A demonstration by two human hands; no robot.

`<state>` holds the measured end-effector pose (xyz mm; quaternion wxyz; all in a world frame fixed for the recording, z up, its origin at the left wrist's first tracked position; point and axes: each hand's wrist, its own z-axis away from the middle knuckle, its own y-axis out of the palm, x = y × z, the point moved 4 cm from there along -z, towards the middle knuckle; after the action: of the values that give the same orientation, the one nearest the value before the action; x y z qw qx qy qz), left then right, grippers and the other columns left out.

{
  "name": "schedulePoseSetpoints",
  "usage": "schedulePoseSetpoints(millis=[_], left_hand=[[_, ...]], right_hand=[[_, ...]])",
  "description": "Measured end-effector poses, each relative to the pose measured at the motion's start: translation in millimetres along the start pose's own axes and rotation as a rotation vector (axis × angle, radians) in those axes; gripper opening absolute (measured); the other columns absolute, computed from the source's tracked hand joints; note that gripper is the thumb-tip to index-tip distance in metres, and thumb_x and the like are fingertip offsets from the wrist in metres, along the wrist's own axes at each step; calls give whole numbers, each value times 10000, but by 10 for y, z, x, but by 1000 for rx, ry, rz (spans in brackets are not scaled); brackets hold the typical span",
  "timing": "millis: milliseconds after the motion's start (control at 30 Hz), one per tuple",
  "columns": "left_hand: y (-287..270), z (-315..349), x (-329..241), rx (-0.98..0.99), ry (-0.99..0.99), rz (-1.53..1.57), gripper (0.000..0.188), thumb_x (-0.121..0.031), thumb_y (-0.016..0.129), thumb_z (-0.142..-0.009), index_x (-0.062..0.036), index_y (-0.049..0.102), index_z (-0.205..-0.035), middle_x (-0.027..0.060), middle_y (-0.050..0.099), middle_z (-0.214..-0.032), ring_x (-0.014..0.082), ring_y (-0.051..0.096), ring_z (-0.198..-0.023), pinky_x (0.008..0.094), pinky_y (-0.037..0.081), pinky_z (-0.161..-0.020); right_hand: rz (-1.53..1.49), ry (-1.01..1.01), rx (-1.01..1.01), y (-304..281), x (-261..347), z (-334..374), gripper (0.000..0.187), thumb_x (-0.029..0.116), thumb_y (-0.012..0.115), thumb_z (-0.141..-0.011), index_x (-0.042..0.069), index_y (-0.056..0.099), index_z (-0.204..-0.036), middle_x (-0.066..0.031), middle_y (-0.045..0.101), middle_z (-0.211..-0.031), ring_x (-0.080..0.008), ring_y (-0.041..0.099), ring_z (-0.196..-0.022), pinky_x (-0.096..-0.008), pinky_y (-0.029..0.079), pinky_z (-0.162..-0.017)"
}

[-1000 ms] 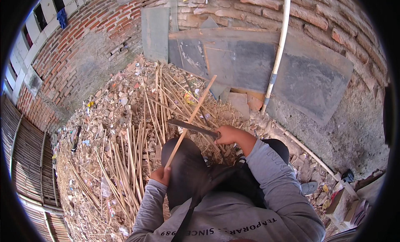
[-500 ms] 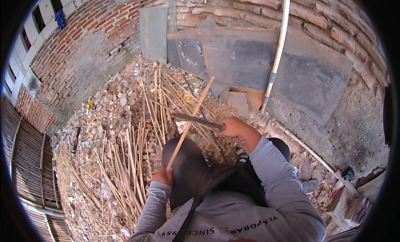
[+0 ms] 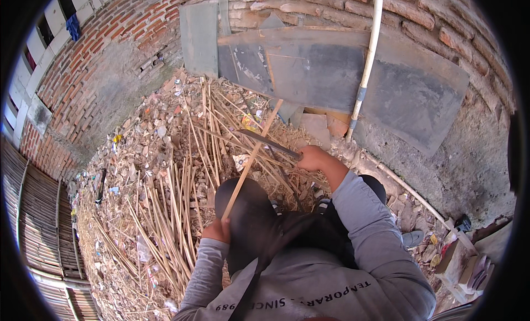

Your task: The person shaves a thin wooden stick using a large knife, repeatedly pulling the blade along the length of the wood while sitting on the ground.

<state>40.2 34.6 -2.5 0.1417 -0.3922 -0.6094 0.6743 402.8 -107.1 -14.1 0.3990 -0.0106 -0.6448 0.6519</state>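
My left hand (image 3: 217, 231) is closed round the lower end of a long, flat bamboo strip (image 3: 243, 177), which slants up and away to the right past my knee. In my right hand (image 3: 314, 158) is the handle of a large dark-bladed knife (image 3: 268, 141). Its blade points left and lies across the upper half of the strip, apparently touching it. The knife's handle is mostly hidden by my fingers. Several more bamboo strips (image 3: 171, 205) lie in a loose bundle on the ground to the left, and others (image 3: 212, 122) are scattered beyond the blade.
Rubble and litter (image 3: 130, 161) cover the ground. A brick wall (image 3: 105, 72) rises at the back left. Dark panels (image 3: 314, 67) lean on the far wall behind a white upright pipe (image 3: 367, 72). A bamboo slat screen (image 3: 38, 210) stands left; a wooden box (image 3: 461, 266) sits at right.
My right hand and the knife have shifted slightly up and to the right, the blade now farther along the strip. My left hand keeps its hold in nearly the same place.
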Motion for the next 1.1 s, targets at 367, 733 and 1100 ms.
schedulePoseSetpoints(millis=[367, 733, 1100], left_hand=[[40, 9, 93, -1, 6, -33, 396, -397, 453, -943, -30, 547, -827, 267, 600, -668, 481, 591, -659, 553, 471, -616], [-87, 17, -99, 112, -80, -82, 472, -456, 437, -941, -17, 573, -835, 291, 609, -741, 490, 592, -752, 559, 459, -684], [-8, -77, 55, 114, 1, 0, 512, -477, 420, -942, -12, 593, -815, 288, 616, -765, 488, 593, -770, 553, 460, -695]], right_hand=[[93, -121, 158, 29, 424, 197, 395, 254, 660, -670, 117, 685, -1040, -166, 669, -967, -340, 641, -914, -441, 514, -779], [65, 23, -193, -182, 438, 343, 324, 301, 673, -686, 105, 648, -942, -140, 667, -882, -326, 654, -856, -453, 521, -747], [-6, -55, -87, 24, 237, 113, 284, 271, 650, -686, 120, 680, -924, -171, 667, -879, -348, 645, -865, -456, 511, -748]])
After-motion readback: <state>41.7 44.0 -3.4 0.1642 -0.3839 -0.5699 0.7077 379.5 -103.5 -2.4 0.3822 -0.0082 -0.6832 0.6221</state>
